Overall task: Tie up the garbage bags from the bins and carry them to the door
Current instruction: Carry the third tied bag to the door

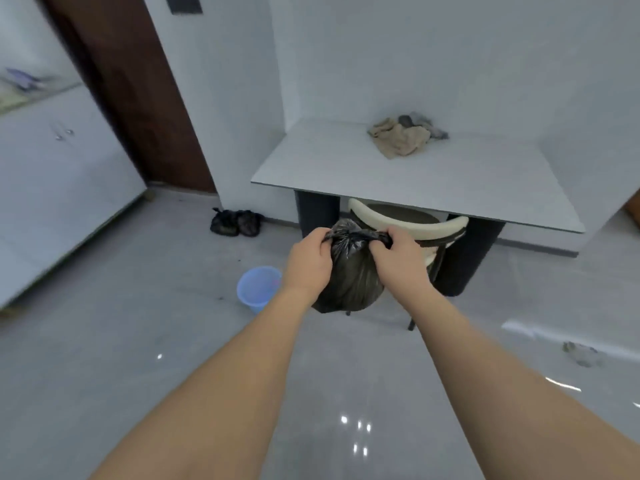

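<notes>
Both hands are up in front of the person, each gripping a twisted end of plastic at the neck of a black garbage bag (pixel 349 271): the left hand (pixel 308 261) has its fingers curled round the gathered plastic on the bag's left side, and the right hand (pixel 398 261) pinches the bunched end on the right side. Between them the neck is drawn into a tight knot-like bunch, and the full, rounded body of the bag hangs below the hands, off the floor. Just left of the bag, on the grey tiled floor, stands a light blue bin (pixel 258 289). Farther back, two more tied black bags (pixel 235 222) lie side by side against the white wall, near a dark brown door (pixel 131 91). Behind the held bag is a white table (pixel 433 174) with a heap of crumpled cloths (pixel 403 135) on it, and a cream-backed chair (pixel 408 225) is tucked under the table.
</notes>
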Tool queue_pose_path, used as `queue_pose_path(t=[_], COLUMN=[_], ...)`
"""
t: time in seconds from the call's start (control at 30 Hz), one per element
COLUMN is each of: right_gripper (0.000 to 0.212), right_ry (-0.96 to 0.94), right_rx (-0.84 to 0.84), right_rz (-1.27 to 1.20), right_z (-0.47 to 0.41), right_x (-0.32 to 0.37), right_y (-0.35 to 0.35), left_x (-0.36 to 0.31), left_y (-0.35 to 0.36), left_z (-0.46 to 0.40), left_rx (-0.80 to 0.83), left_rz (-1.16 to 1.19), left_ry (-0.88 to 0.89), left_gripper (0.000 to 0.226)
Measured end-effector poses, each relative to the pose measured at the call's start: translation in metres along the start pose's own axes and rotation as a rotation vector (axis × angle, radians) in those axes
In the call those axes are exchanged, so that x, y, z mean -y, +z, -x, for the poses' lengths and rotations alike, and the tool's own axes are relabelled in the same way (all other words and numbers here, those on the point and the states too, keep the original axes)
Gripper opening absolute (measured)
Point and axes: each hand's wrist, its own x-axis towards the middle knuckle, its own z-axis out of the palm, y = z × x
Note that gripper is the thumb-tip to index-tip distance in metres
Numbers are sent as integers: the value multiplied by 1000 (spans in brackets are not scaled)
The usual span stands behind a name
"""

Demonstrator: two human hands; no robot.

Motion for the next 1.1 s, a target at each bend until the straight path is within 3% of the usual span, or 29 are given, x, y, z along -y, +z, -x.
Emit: queue_pose_path(t=[0.23, 0.7, 1.1], right_gripper=[8, 14, 11], right_ry=[-61, -85, -187], right_rx=[198, 258, 458], right_rz=[-40, -4, 2], right_z=[-10, -70, -85], right_x=[58, 116, 173], right_y=[84, 184, 295], left_x=[49, 103, 164], left_y=[-83, -171, -251], left_z=[-4, -73, -81], left_rx=[-207, -244, -440], left_rz=[-41, -81, -91], left_ry=[-109, -125, -268], left_gripper=[24, 22, 25])
